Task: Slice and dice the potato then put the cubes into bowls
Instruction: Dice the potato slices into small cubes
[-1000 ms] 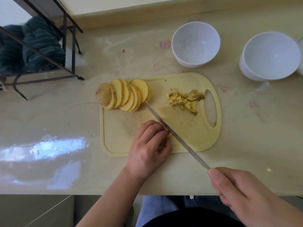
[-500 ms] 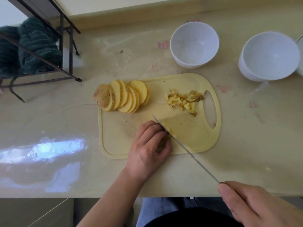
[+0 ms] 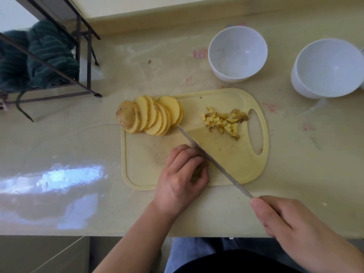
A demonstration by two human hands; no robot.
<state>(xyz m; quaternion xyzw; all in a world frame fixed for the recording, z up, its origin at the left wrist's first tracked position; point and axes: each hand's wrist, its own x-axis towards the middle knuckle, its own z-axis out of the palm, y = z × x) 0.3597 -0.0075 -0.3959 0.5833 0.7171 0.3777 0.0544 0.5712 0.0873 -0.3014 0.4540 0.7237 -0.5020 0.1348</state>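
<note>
- The cutting board [image 3: 226, 154], one, lies on the counter [image 3: 78, 134] and carries all the potato; the slicing looks done, the dicing barely begun.
- Two white bowls [image 3: 237, 54] stand beyond the board's far edge, the second bowl [image 3: 327, 67] to the right; no cubes are in either, so by my reading the filling step is wholly left.
- The left hand [image 3: 182, 174] curls its fingers down over a piece at the board's near edge; that piece is almost fully hidden.
- The right hand [image 3: 291, 229] grips the handle of the one knife [image 3: 212, 160], whose blade runs diagonally just beside the left fingertips, its tip near the slices.
- The fanned potato slices [image 3: 153, 115] lean together at the board's far left, roughly eight or nine plus a skin-covered end; all await dicing.
- One small pile of cubes [image 3: 224, 121] sits near the handle hole, too many and too small to count exactly.
</note>
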